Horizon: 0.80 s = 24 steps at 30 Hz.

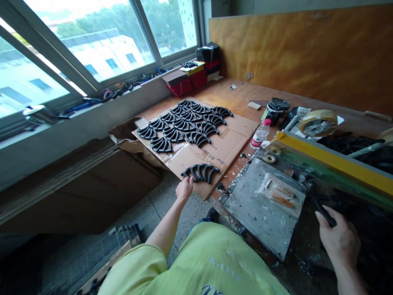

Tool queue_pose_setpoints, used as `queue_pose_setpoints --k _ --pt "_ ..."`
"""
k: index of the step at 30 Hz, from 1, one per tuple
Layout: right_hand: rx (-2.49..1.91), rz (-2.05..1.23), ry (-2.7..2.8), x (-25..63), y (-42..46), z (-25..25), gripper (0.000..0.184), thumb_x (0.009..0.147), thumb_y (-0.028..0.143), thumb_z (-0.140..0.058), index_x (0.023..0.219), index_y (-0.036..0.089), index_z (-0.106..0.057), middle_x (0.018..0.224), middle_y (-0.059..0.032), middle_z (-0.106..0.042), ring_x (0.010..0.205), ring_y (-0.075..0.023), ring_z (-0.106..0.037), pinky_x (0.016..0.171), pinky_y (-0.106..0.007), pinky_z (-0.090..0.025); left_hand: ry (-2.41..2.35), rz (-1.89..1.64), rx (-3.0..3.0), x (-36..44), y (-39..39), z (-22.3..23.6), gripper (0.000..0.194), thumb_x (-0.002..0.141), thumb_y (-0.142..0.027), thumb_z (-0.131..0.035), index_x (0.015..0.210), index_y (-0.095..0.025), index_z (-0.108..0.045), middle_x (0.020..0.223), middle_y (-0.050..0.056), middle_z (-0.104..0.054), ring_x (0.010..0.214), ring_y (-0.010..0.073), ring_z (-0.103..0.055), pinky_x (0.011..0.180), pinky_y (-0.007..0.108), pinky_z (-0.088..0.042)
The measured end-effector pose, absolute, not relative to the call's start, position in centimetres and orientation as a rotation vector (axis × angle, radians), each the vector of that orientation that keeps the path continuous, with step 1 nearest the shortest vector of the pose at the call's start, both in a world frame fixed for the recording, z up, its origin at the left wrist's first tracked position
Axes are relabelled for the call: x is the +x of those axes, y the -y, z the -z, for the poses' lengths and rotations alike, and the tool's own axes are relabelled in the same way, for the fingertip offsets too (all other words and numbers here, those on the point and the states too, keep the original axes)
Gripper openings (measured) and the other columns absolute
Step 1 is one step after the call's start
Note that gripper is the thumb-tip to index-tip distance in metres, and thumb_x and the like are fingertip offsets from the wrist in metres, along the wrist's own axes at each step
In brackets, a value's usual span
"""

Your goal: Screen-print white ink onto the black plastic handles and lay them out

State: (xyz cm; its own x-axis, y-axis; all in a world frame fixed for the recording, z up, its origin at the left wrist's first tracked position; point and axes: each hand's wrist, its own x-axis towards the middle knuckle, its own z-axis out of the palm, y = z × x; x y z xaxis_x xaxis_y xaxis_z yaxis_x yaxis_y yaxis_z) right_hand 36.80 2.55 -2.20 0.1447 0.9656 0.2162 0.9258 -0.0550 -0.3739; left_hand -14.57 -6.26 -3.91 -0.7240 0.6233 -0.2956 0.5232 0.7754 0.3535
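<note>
My left hand (184,188) is closed at the near left end of a fanned row of black curved pieces (202,171), its fingertips pinching the end piece. The row lies on a flattened cardboard sheet (231,139). Farther back on the same sheet, several more fans of black curved pieces (184,121) lie close together. At the right, my right hand (339,237) grips a single black curved piece (326,214) between thumb and fingers. It is over a dark area where details are hard to make out.
A grey metal plate (258,205) with a plastic bag lies between my hands. Behind it stand a bottle with a pink cap (260,134), a black tub (276,110) and a tape roll (318,123). A yellow-edged bar (334,164) runs along the right. Red boxes (184,85) stand by the window.
</note>
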Motion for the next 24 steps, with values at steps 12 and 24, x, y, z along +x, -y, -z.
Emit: queue_pose_setpoints --k 12,24 --pt "-1.495 -0.225 2.131 28.3 -4.4 2.9 0.033 0.092 0.024 -0.042 0.113 0.02 -0.068 0.106 -0.0113 -0.062 0.102 -0.0255 -0.053 0.095 -0.042 -0.044 -2.051 -0.972 1.481 -4.1 -2.7 -3.2 0.041 0.091 -0.051 -0.039 0.071 -0.021 -0.057 0.055 -0.002 -0.051 0.054 0.0126 -0.047 0.054 0.024 -0.03" --pt "-1.483 -0.171 2.129 28.3 -3.7 3.7 0.05 0.085 0.003 -0.035 0.123 0.019 -0.063 0.127 -0.0101 -0.055 0.12 -0.0233 -0.047 0.104 -0.041 -0.041 -1.275 -1.474 1.422 4.5 -8.8 -15.6 0.059 0.093 -0.059 -0.029 0.078 -0.014 -0.063 0.047 -0.003 -0.043 0.043 0.0087 -0.042 0.046 0.021 -0.034"
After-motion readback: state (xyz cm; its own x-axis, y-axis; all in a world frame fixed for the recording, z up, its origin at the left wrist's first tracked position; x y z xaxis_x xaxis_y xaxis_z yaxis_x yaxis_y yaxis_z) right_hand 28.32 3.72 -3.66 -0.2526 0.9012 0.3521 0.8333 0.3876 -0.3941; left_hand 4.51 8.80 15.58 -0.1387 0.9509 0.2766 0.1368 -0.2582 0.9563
